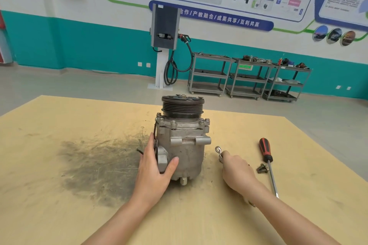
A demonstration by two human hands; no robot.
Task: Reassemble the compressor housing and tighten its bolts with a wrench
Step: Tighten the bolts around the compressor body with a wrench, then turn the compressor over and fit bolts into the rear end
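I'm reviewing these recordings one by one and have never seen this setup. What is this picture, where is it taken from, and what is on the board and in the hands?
There is no machine here: a person works bare-handed, filmed by one wide-angle camera on their head, looking forward and down. On the wooden board stands a grey compressor, pulley end up. The left hand holds its side, thumb across the front. The right hand has a closed grip on a wrench. Beside it lie a red-handled screwdriver and a small dark part.
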